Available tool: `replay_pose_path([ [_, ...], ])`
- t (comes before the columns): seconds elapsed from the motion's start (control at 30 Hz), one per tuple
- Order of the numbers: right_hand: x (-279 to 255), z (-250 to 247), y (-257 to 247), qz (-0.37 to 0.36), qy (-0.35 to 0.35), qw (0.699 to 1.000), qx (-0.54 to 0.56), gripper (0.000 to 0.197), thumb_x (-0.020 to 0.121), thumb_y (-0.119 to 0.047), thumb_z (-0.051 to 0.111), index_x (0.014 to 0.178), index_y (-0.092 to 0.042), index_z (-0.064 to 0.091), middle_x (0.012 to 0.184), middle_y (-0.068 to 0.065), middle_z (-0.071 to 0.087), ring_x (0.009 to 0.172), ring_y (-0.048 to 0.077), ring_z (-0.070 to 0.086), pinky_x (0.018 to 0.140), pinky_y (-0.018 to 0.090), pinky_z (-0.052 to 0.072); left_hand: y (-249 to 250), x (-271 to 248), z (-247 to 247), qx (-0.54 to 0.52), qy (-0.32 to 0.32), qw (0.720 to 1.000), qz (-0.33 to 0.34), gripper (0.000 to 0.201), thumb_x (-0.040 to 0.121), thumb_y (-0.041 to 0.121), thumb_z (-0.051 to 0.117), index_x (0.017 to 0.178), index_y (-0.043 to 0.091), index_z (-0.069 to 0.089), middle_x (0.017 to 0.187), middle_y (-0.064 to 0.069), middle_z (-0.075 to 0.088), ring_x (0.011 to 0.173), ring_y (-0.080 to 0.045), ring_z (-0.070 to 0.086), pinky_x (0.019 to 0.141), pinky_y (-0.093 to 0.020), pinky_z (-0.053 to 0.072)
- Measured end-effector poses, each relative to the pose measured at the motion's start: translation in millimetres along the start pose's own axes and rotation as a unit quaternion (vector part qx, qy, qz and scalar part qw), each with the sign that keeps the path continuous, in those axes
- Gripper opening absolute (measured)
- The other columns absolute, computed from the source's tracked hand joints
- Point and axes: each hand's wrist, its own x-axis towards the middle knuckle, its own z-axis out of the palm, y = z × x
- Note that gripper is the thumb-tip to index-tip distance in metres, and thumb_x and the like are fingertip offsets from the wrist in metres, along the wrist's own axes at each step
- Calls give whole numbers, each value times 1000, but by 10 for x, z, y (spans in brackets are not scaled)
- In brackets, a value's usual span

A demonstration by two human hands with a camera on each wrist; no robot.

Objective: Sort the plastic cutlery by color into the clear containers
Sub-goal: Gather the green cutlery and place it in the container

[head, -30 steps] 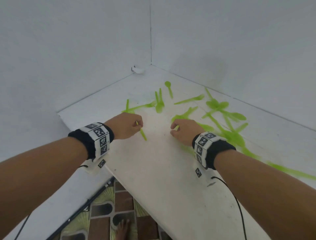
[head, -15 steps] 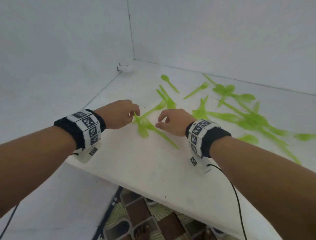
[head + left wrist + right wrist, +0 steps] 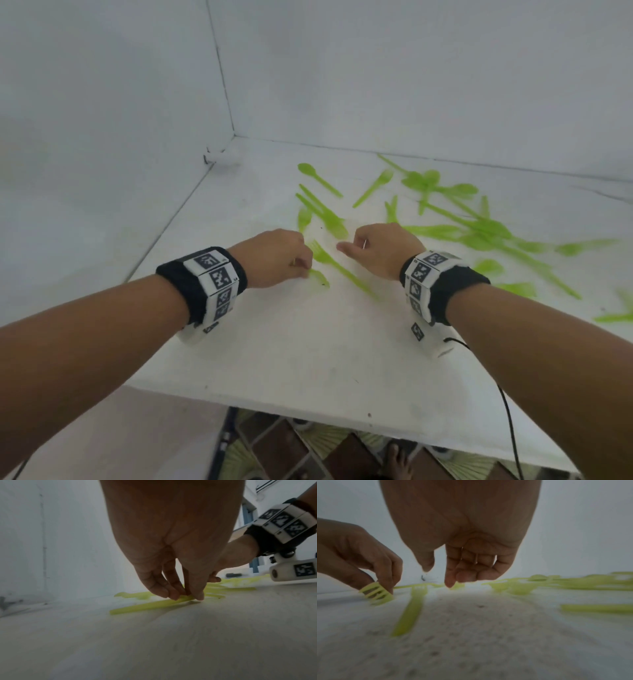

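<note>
A white table (image 3: 308, 359) set in a corner carries a scatter of green cutlery (image 3: 479, 229) across its far right side. The left hand (image 3: 274, 257) pinches a green fork (image 3: 376, 593) against the tabletop with thumb and fingertips. The right hand (image 3: 380, 246) hovers just beside it, fingers loosely curled, gripping nothing, above another fork (image 3: 339, 267).

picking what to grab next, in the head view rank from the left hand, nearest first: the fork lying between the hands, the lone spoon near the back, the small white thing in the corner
From the left hand, which pinches another green fork:
1. The fork between the hands, just to its right.
2. The lone spoon, farther back and slightly right.
3. The small white thing in the back-left corner, by the walls, about as far as the spoon; too close to call.
</note>
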Motion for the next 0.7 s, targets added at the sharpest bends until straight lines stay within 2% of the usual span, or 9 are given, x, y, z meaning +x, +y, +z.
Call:
replay_pose_path([
  [0.1, 40, -153, 188, 36, 66, 997, -10, 34, 96, -59, 51, 90, -27, 61, 96, -3, 66, 92, 24, 64, 74, 33, 49, 160, 159, -11, -41, -15, 999, 9, 24, 92, 48, 69, 104, 28, 71, 93, 15, 52, 84, -6, 59, 81, -26, 49],
  [0.17, 50, -262, 333, 55, 73, 995, -34, 27, 96, -54, 53, 104, -29, 59, 108, -1, 63, 102, 27, 62, 78, 36, 49, 208, 257, -81, -64, 5, 998, 16, 21, 95, 49, 64, 101, 30, 71, 95, 14, 56, 83, -2, 60, 79, -21, 47],
  [0.23, 54, -314, 475, 78, 36, 993, -86, 43, 95, -57, 54, 124, -25, 52, 120, 3, 57, 111, 29, 59, 87, 40, 51, 188, 381, -171, -58, 27, 998, 28, 19, 98, 44, 60, 98, 28, 71, 92, 14, 59, 81, -2, 59, 77, -23, 45],
  [0.3, 54, -321, 594, 104, -9, 988, -112, 56, 93, -58, 57, 132, -19, 45, 126, 7, 57, 111, 31, 60, 87, 40, 52, 140, 531, -236, -37, 36, 998, 29, 18, 100, 39, 59, 101, 25, 71, 92, 11, 60, 81, -5, 57, 78, -27, 43],
  [0.4, 79, -302, 720, 122, -44, 988, -78, 52, 95, -49, 61, 132, -16, 48, 126, 8, 59, 110, 29, 60, 82, 35, 51, 129, 763, -230, -10, 25, 999, 28, 18, 101, 33, 56, 111, 24, 68, 96, 8, 59, 81, -5, 53, 82, -31, 44],
  [0.47, 100, -299, 785, 127, -34, 991, -35, 40, 95, -43, 62, 125, -18, 55, 125, 6, 59, 110, 27, 58, 81, 32, 47, 207, 912, -206, 0, 11, 999, 36, 20, 103, 32, 53, 118, 26, 64, 99, 10, 56, 85, -8, 54, 81, -29, 42],
  [0.57, 142, -316, 886, 129, 34, 991, 22, 18, 97, -32, 60, 109, -19, 60, 115, 5, 63, 97, 26, 57, 75, 31, 41, 363, 1171, -182, 37, 2, 997, 63, 26, 105, 28, 50, 128, 23, 60, 111, 3, 55, 103, -19, 58, 86, -34, 45],
  [0.63, 172, -354, 966, 139, 97, 984, 51, 14, 98, -26, 54, 108, -18, 60, 110, 7, 62, 88, 27, 56, 72, 30, 40, 460, 1358, -188, 86, 4, 993, 85, 34, 105, 18, 47, 138, 21, 54, 124, -4, 53, 114, -24, 51, 92, -42, 46],
  [0.7, 196, -416, 1076, 155, 158, 971, 95, 16, 100, -23, 50, 111, -17, 59, 111, 10, 56, 82, 30, 58, 68, 30, 41, 544, 1542, -194, 165, 2, 980, 108, 48, 99, 5, 46, 144, 22, 48, 131, -7, 49, 116, -28, 45, 92, -46, 47],
])
